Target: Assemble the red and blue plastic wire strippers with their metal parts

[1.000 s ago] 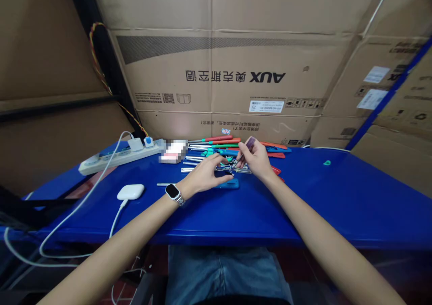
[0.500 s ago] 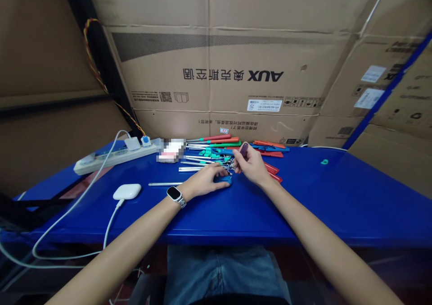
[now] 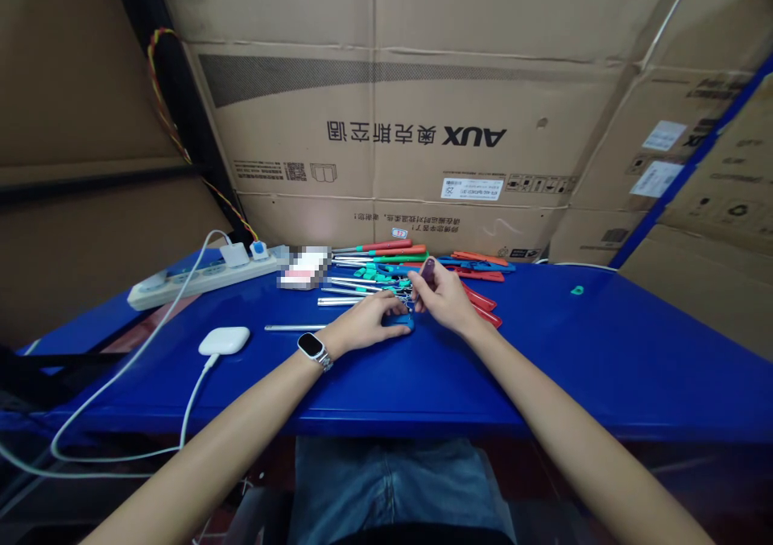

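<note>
My left hand (image 3: 369,319) is closed over a rod with a blue handle (image 3: 398,319), which lies on the blue table. The rod's thin metal shaft (image 3: 294,328) sticks out to the left, past my wrist. Pinched in my right hand (image 3: 445,295) is a small tool with a dark purple handle (image 3: 427,270), held upright. Its lower end points down at the blue handle's right end; fingers partly hide it, so I cannot tell its kind. Just beyond my hands lie several similar metal rods (image 3: 338,301), small green pieces (image 3: 366,273) and red handles (image 3: 483,302).
Tools with red, orange and green handles (image 3: 392,249) lie along the cardboard wall (image 3: 290,118). At left are a white power strip (image 3: 199,281) and a white earbud case (image 3: 224,340) on a cable. A small green piece (image 3: 577,290) sits on the right.
My right hand has shifted slightly left and down, with the purple-handled tool turned more upright. My left hand stays on the blue handle. The view has moved a little.
</note>
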{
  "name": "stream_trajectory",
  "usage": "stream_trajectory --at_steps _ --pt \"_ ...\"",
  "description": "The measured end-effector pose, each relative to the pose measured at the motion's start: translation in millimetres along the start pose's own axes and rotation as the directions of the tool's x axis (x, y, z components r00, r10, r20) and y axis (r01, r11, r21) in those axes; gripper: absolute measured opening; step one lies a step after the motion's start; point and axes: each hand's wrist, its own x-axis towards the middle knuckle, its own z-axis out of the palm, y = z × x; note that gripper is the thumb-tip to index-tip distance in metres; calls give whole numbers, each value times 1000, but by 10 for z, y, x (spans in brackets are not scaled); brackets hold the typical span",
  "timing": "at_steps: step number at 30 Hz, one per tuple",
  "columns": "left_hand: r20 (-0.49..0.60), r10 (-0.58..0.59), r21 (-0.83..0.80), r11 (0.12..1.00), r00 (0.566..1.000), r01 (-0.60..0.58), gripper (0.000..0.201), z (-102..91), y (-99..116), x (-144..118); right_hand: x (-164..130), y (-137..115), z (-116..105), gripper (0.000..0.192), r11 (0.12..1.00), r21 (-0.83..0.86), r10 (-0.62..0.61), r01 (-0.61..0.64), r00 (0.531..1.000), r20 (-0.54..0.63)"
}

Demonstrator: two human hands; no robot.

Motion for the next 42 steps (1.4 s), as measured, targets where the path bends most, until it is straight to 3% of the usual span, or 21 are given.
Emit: stream_trajectory --at_steps 4,7,9,12,16,21,27,34,39,42 --pt "-41 10 94 996 999 -6 26 -9 -5 -19 3 21 14 29 1000 -5 -5 5 1000 22" --pt "-163 22 107 994 986 -5 18 -102 24 -8 9 24 28 28 1000 -7 -6 6 999 37" --pt "-312 56 44 998 948 -44 16 -202 81 44 15 24 37 29 1000 -8 3 -2 999 47" --pt "-517 104 -33 989 849 -141 19 -334 229 198 23 31 45 28 1000 -15 6 -5 998 57" --pt "-517 154 -69 973 842 -220 9 -337 398 437 32 64 59 30 1000 -22 2 0 997 78" --pt "-614 95 -154 959 784 -237 15 -228 377 517 48 68 74 33 999 -37 40 -36 995 92" --pt "-540 109 -174 956 835 -238 20 -296 295 392 67 -76 -121 33 988 115 83 -107 976 201" --pt "-514 184 -107 955 838 -276 24 -281 324 376 59 -137 -204 37 979 171 67 -111 967 248" --pt "-611 9 -281 932 791 -228 18 -203 414 441 65 -91 -107 41 961 257 47 -97 980 192" --pt "-613 -93 -387 901 784 -196 21 -164 466 464 67 -37 -46 42 946 307 65 -108 987 148"
